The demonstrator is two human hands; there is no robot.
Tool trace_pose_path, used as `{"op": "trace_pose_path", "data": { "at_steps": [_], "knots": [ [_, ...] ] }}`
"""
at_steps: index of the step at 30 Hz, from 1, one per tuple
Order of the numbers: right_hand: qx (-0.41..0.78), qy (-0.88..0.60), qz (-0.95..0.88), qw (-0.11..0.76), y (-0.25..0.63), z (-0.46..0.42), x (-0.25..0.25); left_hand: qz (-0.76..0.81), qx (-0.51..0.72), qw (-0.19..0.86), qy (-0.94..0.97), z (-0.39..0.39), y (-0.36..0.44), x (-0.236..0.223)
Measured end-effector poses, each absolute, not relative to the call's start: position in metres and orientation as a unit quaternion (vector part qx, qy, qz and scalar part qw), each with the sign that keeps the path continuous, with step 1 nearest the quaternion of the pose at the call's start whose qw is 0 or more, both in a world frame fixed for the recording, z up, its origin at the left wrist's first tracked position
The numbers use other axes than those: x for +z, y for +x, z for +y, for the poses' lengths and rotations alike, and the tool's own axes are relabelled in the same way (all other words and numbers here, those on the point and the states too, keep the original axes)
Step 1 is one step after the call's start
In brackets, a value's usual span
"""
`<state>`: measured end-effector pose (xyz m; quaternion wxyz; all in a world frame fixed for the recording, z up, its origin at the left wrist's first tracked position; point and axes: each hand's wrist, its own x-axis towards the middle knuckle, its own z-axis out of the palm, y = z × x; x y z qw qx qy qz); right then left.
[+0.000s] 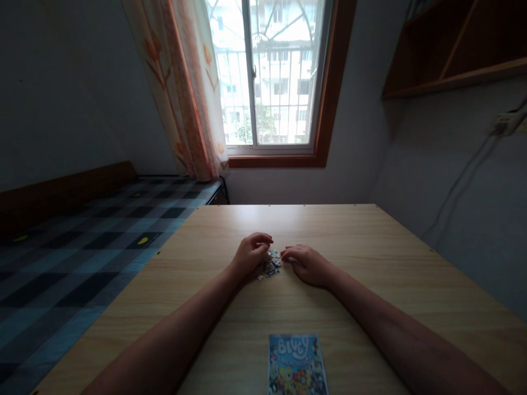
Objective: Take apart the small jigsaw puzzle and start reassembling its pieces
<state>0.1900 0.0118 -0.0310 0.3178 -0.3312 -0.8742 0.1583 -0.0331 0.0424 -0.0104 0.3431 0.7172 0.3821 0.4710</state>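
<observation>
A small heap of jigsaw puzzle pieces (272, 265), bluish and pale, lies on the wooden table (370, 307) between my hands. My left hand (250, 255) is at the heap's left side, its fingers curved over toward the pieces with a gap between thumb and forefinger. On the other side, my right hand (308, 264) rests low with its fingers stretched toward the heap, the tips at its right edge. Neither hand visibly holds a piece, though the inner sides of the fingers are partly hidden. Nearer to me lies a flat, colourful Bluey picture (297, 366), cut off by the frame's bottom.
To the left of the table stands a bed with a checked cover (102, 241). Beyond the table's far edge are a window (280, 82) and a patterned curtain (185, 93). A wooden shelf (453, 79) and a cable (457, 186) are on the right wall.
</observation>
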Motion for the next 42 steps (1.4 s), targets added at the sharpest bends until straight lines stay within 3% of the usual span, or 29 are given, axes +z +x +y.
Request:
{"op": "trace_pose_path", "data": {
  "at_steps": [6,13,19,26,30,37,39,42],
  "knots": [
    [0.166,-0.375,-0.853,0.321,0.194,0.011,-0.030,0.506,0.504,0.277,0.643,0.069,-0.064,-0.008],
    [0.148,-0.404,-0.881,0.197,0.190,0.010,-0.029,0.540,0.466,0.229,0.662,0.084,-0.079,-0.028],
    [0.137,-0.413,-0.886,0.161,0.185,0.011,-0.031,0.413,0.438,0.317,0.733,0.058,-0.044,-0.027],
    [0.158,-0.413,-0.883,0.155,0.156,0.003,-0.027,0.457,0.514,0.422,0.590,0.072,-0.067,-0.024],
    [0.156,-0.418,-0.880,0.163,0.133,0.004,-0.026,0.550,0.488,0.287,0.614,0.087,-0.124,-0.015],
    [0.148,-0.415,-0.883,0.164,0.098,0.018,-0.023,0.747,0.243,-0.061,0.616,0.077,-0.238,-0.001],
    [0.146,-0.412,-0.885,0.163,0.085,0.024,-0.022,0.779,0.218,-0.097,0.580,0.073,-0.255,0.000],
    [0.143,-0.414,-0.884,0.163,0.064,0.033,-0.020,0.829,0.230,-0.067,0.505,0.072,-0.270,-0.001]
  ]
}}
